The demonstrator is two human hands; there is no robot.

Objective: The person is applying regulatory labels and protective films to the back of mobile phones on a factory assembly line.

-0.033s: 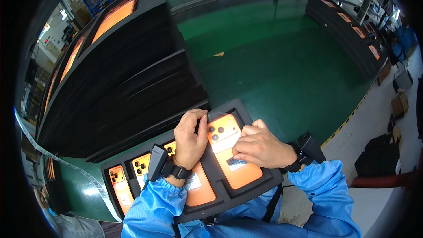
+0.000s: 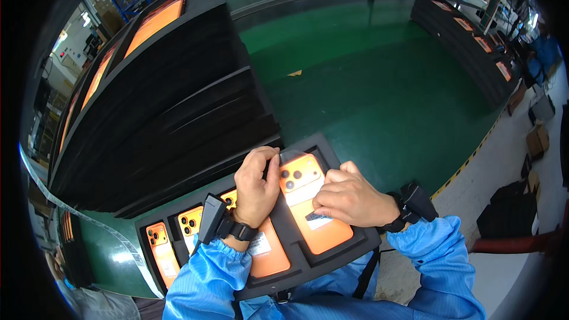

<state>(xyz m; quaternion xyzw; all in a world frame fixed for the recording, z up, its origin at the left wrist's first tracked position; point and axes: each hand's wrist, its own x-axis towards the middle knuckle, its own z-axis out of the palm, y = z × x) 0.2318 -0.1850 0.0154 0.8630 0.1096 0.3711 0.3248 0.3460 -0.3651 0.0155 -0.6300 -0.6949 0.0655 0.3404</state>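
An orange phone [image 2: 326,234] lies back up in the rightmost slot of a black foam tray [image 2: 296,255]. It has a camera bump with several lenses and a small white label. Clear film [image 2: 291,155] sticks out past its top edge. My left hand [image 2: 256,185] pinches the film by the phone's upper left corner, thumb against fingers. My right hand [image 2: 351,197] is closed over the phone's right side, fingers curled by the label; what it grips is hidden. Left of it lie more orange phones [image 2: 163,255] in the tray, partly covered by my left arm.
At the left a tall stack of black foam trays [image 2: 172,118] stands against this tray, with orange phones on top. Another stack [image 2: 468,53] stands at the far right of the green table [image 2: 355,83]. A yellow scrap [image 2: 294,73] lies on the table. Boxes [image 2: 537,138] sit on the floor.
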